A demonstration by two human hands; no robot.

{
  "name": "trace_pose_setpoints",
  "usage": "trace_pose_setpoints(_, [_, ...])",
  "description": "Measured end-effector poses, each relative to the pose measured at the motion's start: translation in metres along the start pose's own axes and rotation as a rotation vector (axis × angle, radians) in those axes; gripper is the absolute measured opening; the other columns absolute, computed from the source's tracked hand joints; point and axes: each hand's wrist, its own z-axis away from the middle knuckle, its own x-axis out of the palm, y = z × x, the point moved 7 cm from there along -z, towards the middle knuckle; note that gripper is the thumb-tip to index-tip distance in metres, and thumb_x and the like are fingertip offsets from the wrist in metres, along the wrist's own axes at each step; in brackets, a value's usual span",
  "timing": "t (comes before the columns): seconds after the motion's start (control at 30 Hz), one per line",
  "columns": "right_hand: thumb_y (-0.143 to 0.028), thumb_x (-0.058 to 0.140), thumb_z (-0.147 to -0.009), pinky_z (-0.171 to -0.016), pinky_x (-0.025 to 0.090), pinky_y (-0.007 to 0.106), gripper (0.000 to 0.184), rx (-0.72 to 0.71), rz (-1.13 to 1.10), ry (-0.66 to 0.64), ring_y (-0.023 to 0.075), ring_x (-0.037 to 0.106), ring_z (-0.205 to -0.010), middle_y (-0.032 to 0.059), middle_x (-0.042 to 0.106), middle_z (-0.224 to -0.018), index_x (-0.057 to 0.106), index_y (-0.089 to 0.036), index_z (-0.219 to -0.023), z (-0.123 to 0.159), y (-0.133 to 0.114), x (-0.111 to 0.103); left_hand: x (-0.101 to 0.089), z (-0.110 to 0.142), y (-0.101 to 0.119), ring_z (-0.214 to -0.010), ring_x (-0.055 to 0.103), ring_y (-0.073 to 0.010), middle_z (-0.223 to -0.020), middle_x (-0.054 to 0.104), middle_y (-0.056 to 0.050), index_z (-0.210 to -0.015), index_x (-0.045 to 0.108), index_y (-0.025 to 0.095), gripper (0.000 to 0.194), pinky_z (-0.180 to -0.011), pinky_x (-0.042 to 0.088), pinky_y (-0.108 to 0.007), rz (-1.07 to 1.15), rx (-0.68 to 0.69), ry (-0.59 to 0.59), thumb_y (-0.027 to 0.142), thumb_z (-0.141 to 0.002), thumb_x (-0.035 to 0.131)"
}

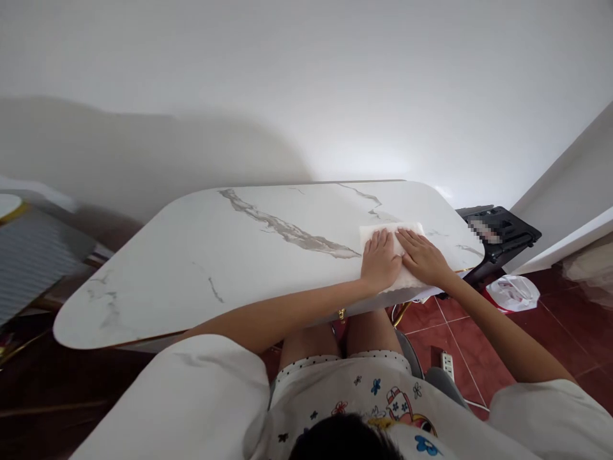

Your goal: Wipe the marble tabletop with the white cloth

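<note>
A white paper towel (pixel 368 234) lies flat on the white marble-patterned table (pixel 191 255), toward its right end. My left hand (pixel 382 260) rests palm down on the towel with its fingers stretched out. Beside it, my right hand (pixel 422 257) presses flat on the same sheet, fingers extended and pointing up and to the left. The two hands nearly touch at the thumbs. Much of the towel is hidden beneath them.
A white wall (pixel 306 83) stands behind the table. To the right are a black case (pixel 514 230) and a white plastic bag (pixel 512 292) on the red tiled floor (pixel 426 332). A power strip (pixel 447 366) lies by the chair. Grey ribbed furniture (pixel 29 262) stands at left.
</note>
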Motion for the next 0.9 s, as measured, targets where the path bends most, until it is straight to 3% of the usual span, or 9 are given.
trace_pose_setpoints(0.2, [-0.024,0.032,-0.089,-0.111,0.029,0.044,0.057,-0.028,0.007,-0.006,0.0211,0.029,-0.138,0.0075,0.034,-0.15,0.033,-0.016,-0.145,0.007,0.056,0.0,0.016,-0.026,0.036,-0.143,0.016,-0.0223,-0.154,0.023,-0.008,-0.144,0.029,0.009,0.061,-0.118,0.017,-0.038,0.123,-0.032,-0.049,0.024,-0.086,0.033])
trace_pose_setpoints(0.37, [-0.027,0.033,-0.09,-0.112,0.027,0.044,0.055,-0.063,0.002,-0.033,0.0223,0.03,-0.138,0.0108,0.036,-0.149,0.038,-0.011,-0.143,-0.031,0.101,0.01,0.022,-0.072,0.041,-0.143,0.017,-0.0216,-0.154,0.024,-0.009,-0.144,0.028,0.005,0.059,-0.117,0.017,-0.037,0.146,-0.077,0.0,0.024,-0.088,0.027])
trace_pose_setpoints(0.6, [-0.024,0.029,-0.09,-0.114,0.024,0.039,0.057,0.041,0.018,-0.061,0.0207,0.027,-0.139,0.0089,0.032,-0.151,0.034,-0.009,-0.144,-0.114,0.12,0.027,0.015,-0.145,0.009,-0.141,0.022,-0.0272,-0.152,0.03,-0.013,-0.142,0.032,0.001,0.057,-0.116,0.018,-0.039,-0.012,0.044,0.098,0.025,-0.09,0.028])
trace_pose_setpoints(0.77, [-0.024,0.027,-0.09,-0.114,0.024,0.039,0.057,0.064,0.008,-0.071,0.0203,0.026,-0.14,0.0052,0.03,-0.152,0.033,-0.013,-0.146,-0.17,0.12,0.04,0.008,-0.189,-0.03,-0.141,0.023,-0.0264,-0.152,0.029,-0.012,-0.143,0.032,0.003,0.057,-0.115,0.019,-0.038,-0.091,0.03,0.109,0.026,-0.091,0.027])
trace_pose_setpoints(0.9, [-0.025,0.027,-0.089,-0.113,0.025,0.04,0.058,0.049,-0.013,-0.06,0.0218,0.027,-0.139,0.0046,0.03,-0.152,0.034,-0.013,-0.145,-0.209,0.126,0.049,0.002,-0.219,-0.049,-0.14,0.025,-0.0257,-0.151,0.031,-0.012,-0.142,0.033,0.004,0.056,-0.114,0.021,-0.038,-0.151,0.025,0.149,0.025,-0.09,0.026])
